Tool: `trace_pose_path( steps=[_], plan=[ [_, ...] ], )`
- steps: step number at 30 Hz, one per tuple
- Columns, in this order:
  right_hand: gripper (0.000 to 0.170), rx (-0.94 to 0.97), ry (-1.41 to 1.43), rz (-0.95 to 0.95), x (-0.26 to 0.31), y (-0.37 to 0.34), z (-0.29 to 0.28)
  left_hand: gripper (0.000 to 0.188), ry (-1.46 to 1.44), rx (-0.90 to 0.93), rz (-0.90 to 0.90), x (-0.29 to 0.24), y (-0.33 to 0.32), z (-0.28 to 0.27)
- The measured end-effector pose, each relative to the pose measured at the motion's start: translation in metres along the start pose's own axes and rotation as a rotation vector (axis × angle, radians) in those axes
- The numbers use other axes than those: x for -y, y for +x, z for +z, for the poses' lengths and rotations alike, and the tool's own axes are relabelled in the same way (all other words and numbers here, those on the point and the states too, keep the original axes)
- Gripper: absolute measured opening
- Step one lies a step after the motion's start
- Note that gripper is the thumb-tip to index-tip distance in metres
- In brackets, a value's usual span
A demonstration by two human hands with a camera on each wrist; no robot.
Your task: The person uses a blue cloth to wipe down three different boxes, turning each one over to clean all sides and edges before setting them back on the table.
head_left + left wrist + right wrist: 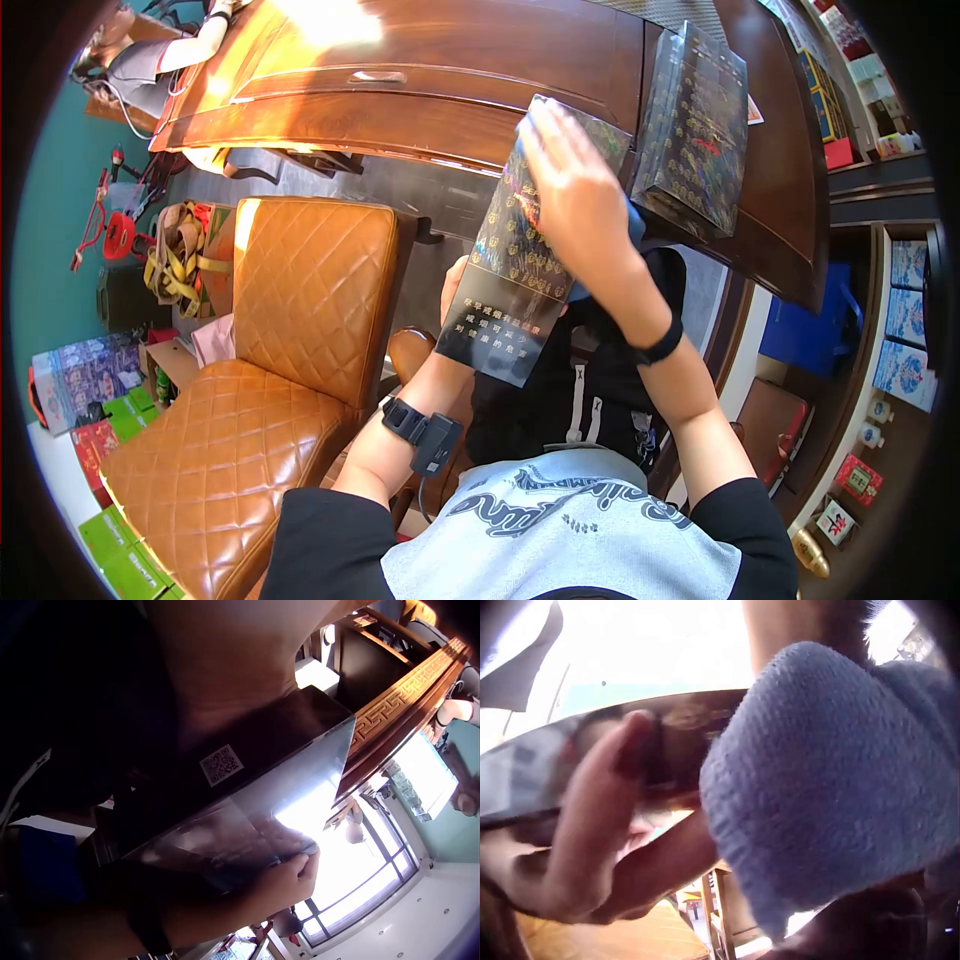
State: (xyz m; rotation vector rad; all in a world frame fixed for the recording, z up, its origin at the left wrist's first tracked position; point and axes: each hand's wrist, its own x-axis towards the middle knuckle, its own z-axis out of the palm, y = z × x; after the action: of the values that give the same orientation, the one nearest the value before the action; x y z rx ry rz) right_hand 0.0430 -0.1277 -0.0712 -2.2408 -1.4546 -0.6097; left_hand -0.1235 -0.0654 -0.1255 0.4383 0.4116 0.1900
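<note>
While the head view showed the cigarette carton (500,300) tilted above the lap, near of the wooden desk (470,60), the left hand (453,287) gripped it by its left edge, a hold that seemed chosen to steady it and leave its face exposed. Across the far part of that face lay the right hand (580,205), fingers nearly straight and blurred. Right of it, a shiny patterned pack (700,140) rested on the desk; left, a tan leather chair (310,270) probably limited elbow room, as did the desk's edge. From the left wrist, a side with a QR code (222,765) faced the camera, the right hand being beyond. From the right wrist, fingers curled round the carton, and a blue cloth (832,772) hid much; how firmly the right hand held it, I could not tell.
</note>
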Motion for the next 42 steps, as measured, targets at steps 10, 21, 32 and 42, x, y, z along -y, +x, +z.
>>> trace_pose_path(
  steps=[10,21,32,42],
  plan=[
    [0.038,0.254,0.65,-0.375,0.096,-0.075,-0.03,0.035,-0.53,-0.061,-0.088,0.024,-0.004,-0.042],
    [0.041,0.002,0.081,-0.005,-0.005,0.009,0.005,0.037,0.38,0.011,0.172,0.021,0.005,-0.046],
    [0.046,0.251,0.505,-0.328,0.12,-0.088,-0.031,0.058,-0.374,-0.039,-0.152,0.023,-0.011,-0.053],
    [0.05,0.317,0.689,-0.481,0.09,-0.111,-0.042,0.079,-0.109,-0.001,-0.224,0.015,0.002,-0.053]
  ],
)
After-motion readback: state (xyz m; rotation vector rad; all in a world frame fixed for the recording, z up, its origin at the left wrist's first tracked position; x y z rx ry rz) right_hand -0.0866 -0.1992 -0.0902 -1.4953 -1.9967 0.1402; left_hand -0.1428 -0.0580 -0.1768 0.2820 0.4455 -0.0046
